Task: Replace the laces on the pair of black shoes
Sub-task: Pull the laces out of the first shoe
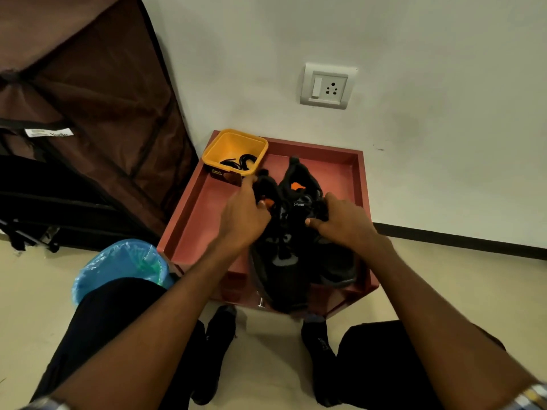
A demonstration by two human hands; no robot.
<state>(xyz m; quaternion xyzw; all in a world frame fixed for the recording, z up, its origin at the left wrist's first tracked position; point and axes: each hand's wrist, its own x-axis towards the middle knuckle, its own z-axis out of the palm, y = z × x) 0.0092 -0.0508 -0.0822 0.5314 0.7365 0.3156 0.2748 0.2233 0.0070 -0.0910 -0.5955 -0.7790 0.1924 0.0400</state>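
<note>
Item: pair of black shoes (291, 247), lying side by side in a red tray (359, 179) on the floor, toes pointing toward the person, heels toward the wall; the near toe is overhanging the tray's front edge. Left hand (244, 216) is curling its fingers over the collar of the left-lying shoe, seemingly steadying it by the opening. Right hand (344, 221) is closing thumb and fingers on the lace area of the other shoe, a hold that probably suits loosening or pulling a lace, though which lace end it is pinching cannot be told. Yellow tub (235, 153), sitting in the tray's far left corner just beside the shoes, is holding coiled black laces (241, 162), likely kept within easy reach; whether they are the new set or the old is not showing. Judged stage: early, with lacing work only beginning. Hard to read: black laces against black uppers are merging, eyelets are not distinguishable, and the hands are covering the tongues. Blue-lined bin (121, 264) is being partly hidden by the person's knee; the brown bag at left is running out of view.
</note>
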